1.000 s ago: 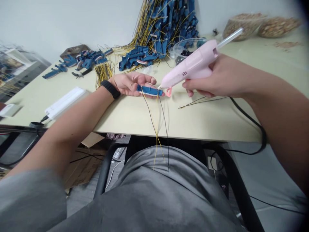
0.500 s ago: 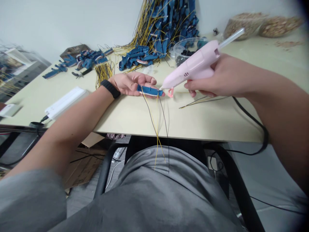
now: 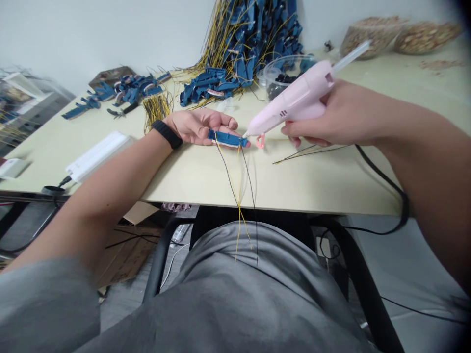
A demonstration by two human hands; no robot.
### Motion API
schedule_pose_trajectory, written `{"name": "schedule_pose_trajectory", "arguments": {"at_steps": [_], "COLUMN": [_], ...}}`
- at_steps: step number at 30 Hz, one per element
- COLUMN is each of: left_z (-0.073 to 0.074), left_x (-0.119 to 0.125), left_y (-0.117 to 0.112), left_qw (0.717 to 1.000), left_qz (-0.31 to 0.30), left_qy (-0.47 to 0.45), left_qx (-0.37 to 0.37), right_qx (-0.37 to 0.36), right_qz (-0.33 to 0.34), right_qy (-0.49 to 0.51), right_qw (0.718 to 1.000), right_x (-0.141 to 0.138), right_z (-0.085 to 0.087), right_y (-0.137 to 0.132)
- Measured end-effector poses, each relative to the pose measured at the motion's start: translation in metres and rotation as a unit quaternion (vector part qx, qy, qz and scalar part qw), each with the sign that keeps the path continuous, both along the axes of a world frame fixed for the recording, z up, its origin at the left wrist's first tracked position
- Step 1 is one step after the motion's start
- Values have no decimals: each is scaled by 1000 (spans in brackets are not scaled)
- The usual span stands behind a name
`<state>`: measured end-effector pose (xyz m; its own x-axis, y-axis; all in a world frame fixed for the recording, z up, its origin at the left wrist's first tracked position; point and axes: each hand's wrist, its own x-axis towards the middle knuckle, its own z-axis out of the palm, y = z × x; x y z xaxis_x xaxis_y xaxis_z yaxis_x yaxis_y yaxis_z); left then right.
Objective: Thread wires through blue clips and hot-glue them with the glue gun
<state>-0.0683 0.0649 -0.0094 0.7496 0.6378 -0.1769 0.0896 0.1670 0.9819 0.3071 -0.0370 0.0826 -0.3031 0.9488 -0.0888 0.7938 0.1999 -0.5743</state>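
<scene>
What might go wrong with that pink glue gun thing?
The glue gun points right at one end of the blue piece, close to the left hand, so if it's hot, a slip might burn that hand. The thin wires dangling from the piece might snag and tug it. The black cord, which seems to be the gun's, hangs over the edge of the table and might catch.

Visibility limits

The right hand (image 3: 340, 115) hides part of the glue gun (image 3: 294, 101). Contact between nozzle (image 3: 246, 135) and blue strip (image 3: 227, 138): too small to confirm. The top edge cuts off the heap of blue parts (image 3: 270, 29). Rear right bags (image 3: 425, 39): blurred.
</scene>
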Motion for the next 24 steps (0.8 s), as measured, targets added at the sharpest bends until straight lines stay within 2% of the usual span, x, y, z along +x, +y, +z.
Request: {"name": "schedule_pose_trajectory", "arguments": {"at_steps": [5,10,14,19,21,22,24], "left_z": [-9,-19,-14,-7,-4,-3,-2], "left_x": [-2,2,7,6,5,5,5], "left_y": [4,2,-8,-8,-6,-6,-9], "left_qw": [999,997,997,995,996,998,998], "left_qz": [39,60,28,62,27,12,50], "left_qy": [-5,-38,-23,0,2,-1,-41], "left_qx": [-12,40,72,75,80,68,-6], "right_qx": [4,-2,1,4,4,4,5], "right_qz": [-2,0,0,4,6,6,2], "right_qy": [-6,-1,6,14,14,15,16], "right_qw": [1000,1000,1000,1000,1000,1000,1000], "right_x": [1,0,-1,-2,-2,-2,-2], "right_z": [0,1,1,1,1,0,-1], "right_y": [1,-1,-2,-1,-1,-1,0]}}
